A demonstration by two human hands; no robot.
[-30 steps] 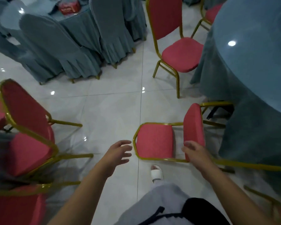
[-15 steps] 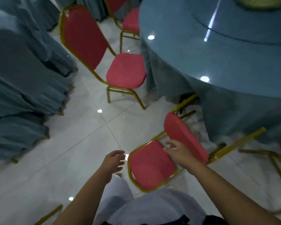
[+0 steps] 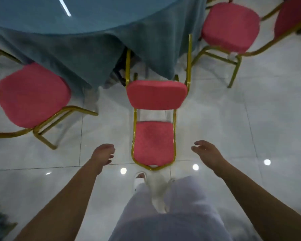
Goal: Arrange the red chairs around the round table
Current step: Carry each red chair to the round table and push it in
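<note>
A red chair point(image 3: 154, 143) with a gold frame lies tipped on its back on the floor just in front of my feet. Its seat cushion point(image 3: 156, 94) stands on edge and its legs point toward the round table point(image 3: 76, 13), which is draped in blue cloth. My left hand point(image 3: 102, 155) hovers left of the backrest with fingers loosely curled and holds nothing. My right hand point(image 3: 207, 153) hovers on the other side of the backrest, fingers relaxed, touching nothing. Two more red chairs stand at the table, one on the left point(image 3: 31, 94) and one on the right point(image 3: 231, 26).
The blue tablecloth point(image 3: 94, 54) hangs to the floor, and a dark table base point(image 3: 119, 70) shows under it. Glossy white tiles point(image 3: 250, 127) surround the chairs. My white slipper point(image 3: 140, 178) stands just behind the fallen chair's backrest.
My right hand has let go of the chair's seat cushion and drawn back to the right. The view has swung round to face the table, with the fallen chair now straight ahead.
</note>
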